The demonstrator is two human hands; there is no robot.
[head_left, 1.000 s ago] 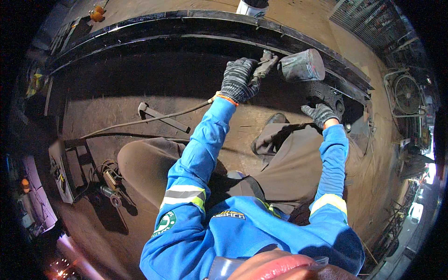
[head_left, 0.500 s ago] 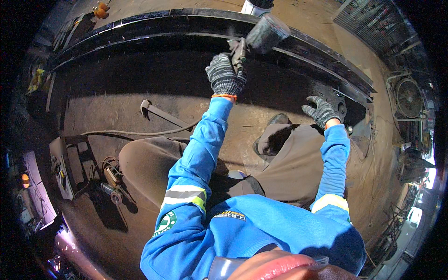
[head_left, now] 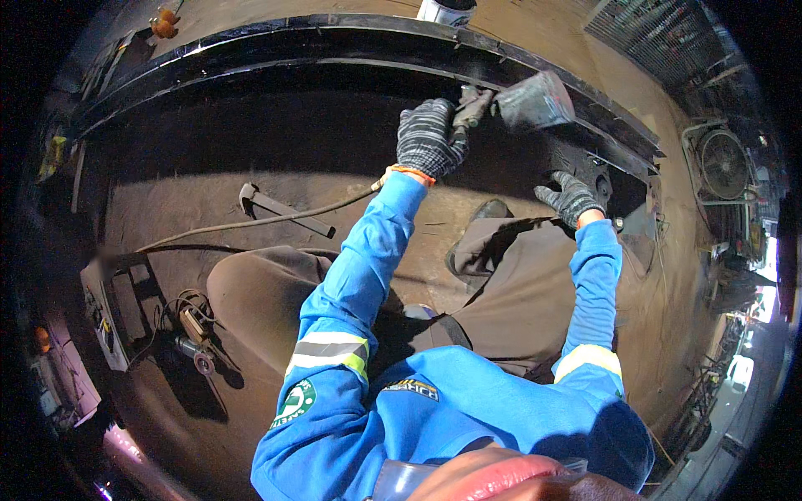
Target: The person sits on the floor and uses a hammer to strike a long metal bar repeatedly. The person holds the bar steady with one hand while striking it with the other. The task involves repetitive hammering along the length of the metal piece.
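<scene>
In my gloved left hand [head_left: 430, 140] is a spray gun [head_left: 474, 107], its handle wrapped by the fingers. The gun's paint-smeared cup [head_left: 535, 102] points to the right, beside a long black steel beam [head_left: 292, 48] that runs across the far side. An air hose [head_left: 267, 219] rises from the floor to my left wrist. My gloved right hand [head_left: 571, 199] is open, thumb apart, above my bent leg near the beam's right end. A dark plate with a round part lies just beyond it; whether the hand touches anything cannot be seen.
A hammer-like tool [head_left: 288, 210] lies on the floor beside the hose. At the left are an angle grinder [head_left: 196, 355] with a cord and a metal box frame [head_left: 104, 321]. A white bucket [head_left: 447, 12] stands behind the beam, and a fan [head_left: 724, 163] at the right.
My left hand has moved right with the spray gun, along the beam and slightly nearer. The hose has shifted with it. My right hand stays about where it was, still open.
</scene>
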